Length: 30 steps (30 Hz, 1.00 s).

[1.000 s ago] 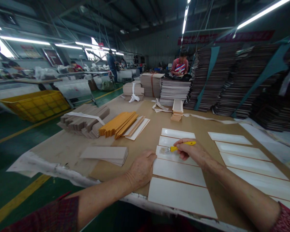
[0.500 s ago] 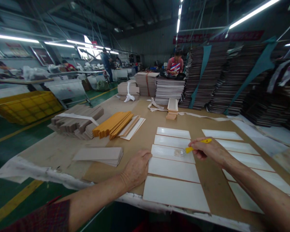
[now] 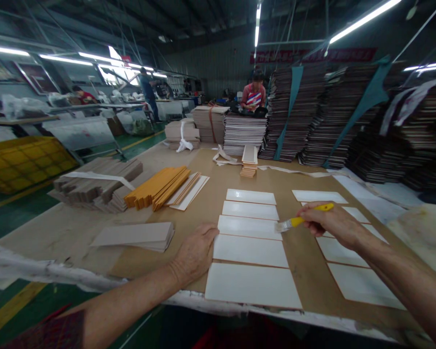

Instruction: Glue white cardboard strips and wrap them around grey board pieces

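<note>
Near table (image 3: 207, 201) edge, left hand (image 3: 194, 252) lies flat, unclenched, likely bracing white strips (image 3: 250, 249); right hand (image 3: 334, 223) clamps yellow brush (image 3: 301, 221), bristles low at strip's right end.

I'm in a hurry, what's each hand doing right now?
Left hand: open, resting on the table.
Right hand: closed on the yellow brush.

Right hand (image 3: 334, 224) grips a yellow-handled brush (image 3: 300, 220), bristles at the right end of the third white panel (image 3: 249, 227). Left hand (image 3: 195, 253) rests flat at the panels' left edge on the brown table (image 3: 305, 271).
</note>
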Tool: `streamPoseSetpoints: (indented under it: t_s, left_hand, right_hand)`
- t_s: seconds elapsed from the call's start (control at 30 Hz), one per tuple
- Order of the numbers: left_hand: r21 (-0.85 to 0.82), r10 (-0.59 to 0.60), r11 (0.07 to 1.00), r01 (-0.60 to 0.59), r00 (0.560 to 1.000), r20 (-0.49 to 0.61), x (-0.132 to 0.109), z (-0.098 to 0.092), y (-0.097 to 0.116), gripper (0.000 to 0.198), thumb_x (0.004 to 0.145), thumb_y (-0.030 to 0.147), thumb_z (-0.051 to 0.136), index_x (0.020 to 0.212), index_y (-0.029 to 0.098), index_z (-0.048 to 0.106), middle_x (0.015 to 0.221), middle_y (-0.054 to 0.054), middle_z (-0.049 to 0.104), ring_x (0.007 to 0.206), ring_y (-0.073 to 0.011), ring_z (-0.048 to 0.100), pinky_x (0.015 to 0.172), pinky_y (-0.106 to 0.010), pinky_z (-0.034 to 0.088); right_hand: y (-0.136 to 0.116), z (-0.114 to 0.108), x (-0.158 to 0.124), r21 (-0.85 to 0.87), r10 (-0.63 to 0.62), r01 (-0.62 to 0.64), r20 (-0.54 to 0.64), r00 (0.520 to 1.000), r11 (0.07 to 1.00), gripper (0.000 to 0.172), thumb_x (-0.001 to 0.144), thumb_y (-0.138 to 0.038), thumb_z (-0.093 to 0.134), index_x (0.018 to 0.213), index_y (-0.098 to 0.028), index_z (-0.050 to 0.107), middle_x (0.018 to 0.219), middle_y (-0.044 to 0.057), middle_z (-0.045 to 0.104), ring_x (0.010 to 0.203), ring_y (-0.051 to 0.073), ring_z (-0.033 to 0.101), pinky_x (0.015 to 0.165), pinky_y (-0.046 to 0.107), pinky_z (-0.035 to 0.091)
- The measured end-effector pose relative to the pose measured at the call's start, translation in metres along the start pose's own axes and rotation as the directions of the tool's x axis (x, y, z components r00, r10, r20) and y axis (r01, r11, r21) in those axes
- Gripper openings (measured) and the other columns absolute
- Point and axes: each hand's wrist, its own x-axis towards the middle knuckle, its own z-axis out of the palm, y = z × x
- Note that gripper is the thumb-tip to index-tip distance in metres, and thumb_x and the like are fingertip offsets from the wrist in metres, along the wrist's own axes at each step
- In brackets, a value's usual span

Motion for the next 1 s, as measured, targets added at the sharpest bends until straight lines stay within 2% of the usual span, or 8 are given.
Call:
streamPoseSetpoints:
  t_s: [0.13, 0.37, 0.67, 0.83, 1.0]
  left_hand:
    - [0.001, 0.001, 1.0, -0.001, 1.0, 0.001, 0.0, 0.001, 0.0, 0.033, 0.086, 0.003, 0.041, 0.103, 0.015, 0.067, 0.108, -0.012, 0.067, 0.105, -0.0244, 0.062, 0.101, -0.041, 0.053]
    - [0.004, 0.007, 1.0, -0.007, 1.0, -0.01, 0.001, 0.0, 0.001, 0.034, 0.084, 0.001, 0.041, 0.102, 0.013, 0.067, 0.11, -0.013, 0.068, 0.104, -0.0251, 0.062, 0.102, -0.042, 0.052]
    - [0.012, -0.005, 1.0, 0.005, 1.0, -0.012, 0.0, 0.001, 0.001, 0.033, 0.084, 0.001, 0.042, 0.1, 0.014, 0.068, 0.108, -0.012, 0.068, 0.105, -0.0248, 0.062, 0.102, -0.041, 0.052]
    - [0.007, -0.015, 1.0, 0.015, 1.0, 0.002, 0.001, 0.002, 0.002, 0.033, 0.083, 0.0, 0.043, 0.102, 0.013, 0.067, 0.11, -0.013, 0.068, 0.105, -0.0251, 0.062, 0.101, -0.041, 0.053]
    - [-0.009, -0.066, 0.998, 0.066, 0.998, 0.01, 0.003, -0.008, 0.009, 0.032, 0.087, 0.002, 0.042, 0.107, 0.014, 0.064, 0.108, -0.011, 0.068, 0.105, -0.025, 0.063, 0.099, -0.042, 0.054]
  right_hand:
    - [-0.003, 0.0, 0.0, 0.016, -0.021, 0.021, -0.018, 1.0, 1.0, 0.03, 0.055, -0.041, 0.065, 0.072, -0.018, 0.072, 0.053, 0.001, 0.06, 0.044, 0.013, 0.05, 0.041, 0.025, 0.04]
    - [-0.009, 0.013, -0.006, -0.02, -0.016, 0.017, 0.064, 0.998, 1.0, 0.027, 0.056, -0.04, 0.066, 0.069, -0.017, 0.07, 0.055, 0.002, 0.062, 0.043, 0.013, 0.05, 0.039, 0.024, 0.036]
    - [-0.006, 0.044, -0.003, -0.079, -0.081, 0.094, 0.153, 0.985, 0.992, 0.025, 0.068, -0.036, 0.061, 0.082, -0.019, 0.072, 0.054, -0.002, 0.059, 0.049, 0.013, 0.052, 0.048, 0.025, 0.039]
    - [-0.003, 0.027, -0.001, -0.165, -0.064, 0.086, 0.132, 0.989, 0.983, 0.015, 0.069, -0.031, 0.063, 0.073, -0.019, 0.072, 0.049, -0.002, 0.056, 0.046, 0.013, 0.048, 0.043, 0.024, 0.032]
    - [-0.012, 0.013, -0.013, -0.049, -0.104, 0.107, 0.065, 0.992, 0.993, 0.023, 0.071, -0.04, 0.065, 0.08, -0.019, 0.068, 0.059, -0.002, 0.06, 0.049, 0.011, 0.049, 0.045, 0.023, 0.036]
